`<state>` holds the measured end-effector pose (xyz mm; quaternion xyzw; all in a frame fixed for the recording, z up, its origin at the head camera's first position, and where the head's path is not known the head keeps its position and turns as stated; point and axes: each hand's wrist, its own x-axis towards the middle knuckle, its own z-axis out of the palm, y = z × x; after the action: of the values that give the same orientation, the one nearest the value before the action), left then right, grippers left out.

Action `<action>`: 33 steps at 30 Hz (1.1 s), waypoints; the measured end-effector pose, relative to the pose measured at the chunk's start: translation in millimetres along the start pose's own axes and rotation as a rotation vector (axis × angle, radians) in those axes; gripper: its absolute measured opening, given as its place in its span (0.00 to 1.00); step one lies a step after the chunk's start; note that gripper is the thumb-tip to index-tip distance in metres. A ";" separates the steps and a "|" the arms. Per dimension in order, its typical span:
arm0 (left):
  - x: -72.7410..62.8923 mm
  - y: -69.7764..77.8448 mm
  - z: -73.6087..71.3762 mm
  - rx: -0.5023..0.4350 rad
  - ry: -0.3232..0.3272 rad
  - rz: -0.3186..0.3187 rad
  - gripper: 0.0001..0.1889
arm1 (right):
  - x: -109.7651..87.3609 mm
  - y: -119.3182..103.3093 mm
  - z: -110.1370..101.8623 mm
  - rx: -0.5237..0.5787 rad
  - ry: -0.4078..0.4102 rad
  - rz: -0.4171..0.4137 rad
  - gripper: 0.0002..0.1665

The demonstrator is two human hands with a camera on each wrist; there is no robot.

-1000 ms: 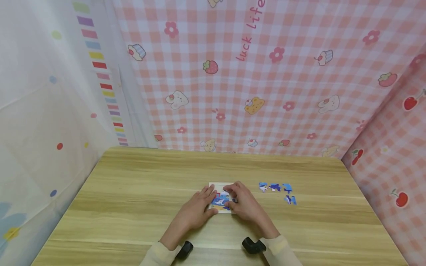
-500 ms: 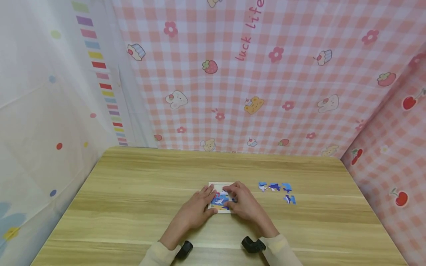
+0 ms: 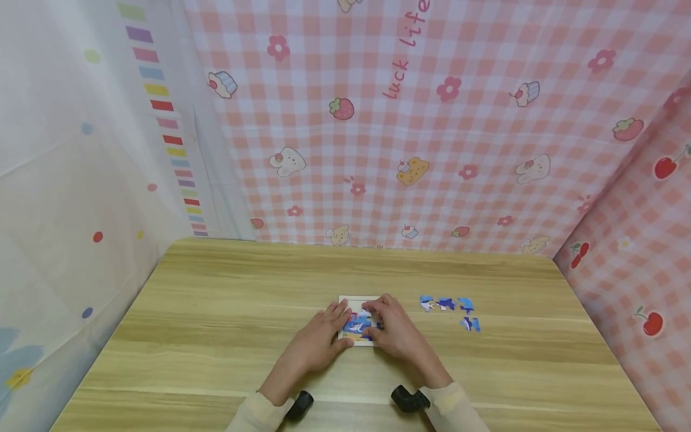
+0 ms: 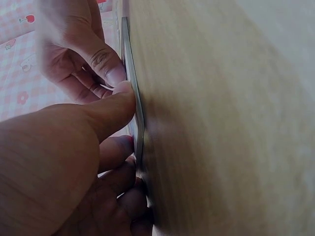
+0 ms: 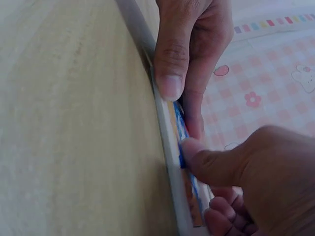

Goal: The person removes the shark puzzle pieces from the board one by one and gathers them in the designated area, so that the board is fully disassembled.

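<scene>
The right hand [image 3: 396, 330] covers the right side of the small white puzzle tray [image 3: 358, 298], so some of what's inside is hidden. The tray sits flat on the desk [image 3: 216, 318], with blue and yellow puzzle pieces [image 3: 356, 327] in its lower part. The left hand [image 3: 318, 339] rests on the tray's left edge, fingers mostly straight. The right fingers bend over the pieces; I can't tell if they pinch one. Four loose pieces [image 3: 445, 304] lie to the right.

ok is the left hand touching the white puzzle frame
Touching. The right wrist view shows it: the left hand's thumb tip rests on the rim of the white puzzle frame, with no gap between them.
</scene>
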<state>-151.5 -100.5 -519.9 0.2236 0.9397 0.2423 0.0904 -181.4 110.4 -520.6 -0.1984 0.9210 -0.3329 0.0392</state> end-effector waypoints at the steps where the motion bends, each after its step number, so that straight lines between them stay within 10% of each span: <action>1: -0.1 0.3 -0.2 -0.001 0.000 0.000 0.34 | 0.0 0.3 0.4 -0.003 0.005 -0.002 0.25; 33: 0.4 1.0 -0.1 -0.033 0.009 -0.018 0.35 | -24.7 24.7 -27.7 -0.031 0.140 -0.043 0.26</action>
<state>-151.5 -99.7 -519.3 0.2125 0.9380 0.2580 0.0919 -172.7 153.9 -516.1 -0.1949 0.9221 -0.3323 -0.0356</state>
